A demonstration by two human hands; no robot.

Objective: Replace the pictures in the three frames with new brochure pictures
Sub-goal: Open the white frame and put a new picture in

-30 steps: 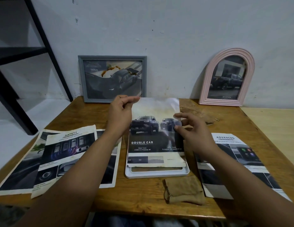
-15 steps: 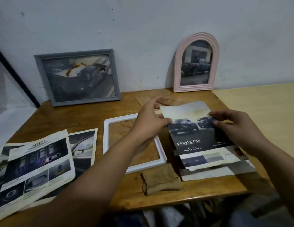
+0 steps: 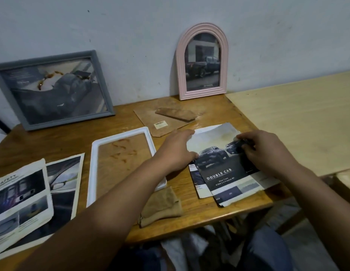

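Single head-worn wide-angle view: looked forward and down from above the near edge of the wooden table [image 3: 53, 141], close over it, facing the wall [image 3: 150, 36] behind; forearms entered from the bottom edge. No second view.

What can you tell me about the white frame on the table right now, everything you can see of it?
The white frame is a rectangular, plastic-looking border lying flat on the wooden table, empty: bare wood shows through its opening. It sits between the brochure sheets and the Double Cab picture. The left forearm crosses above its near right corner, hiding it. A tan cloth lies by that corner; contact is unclear.
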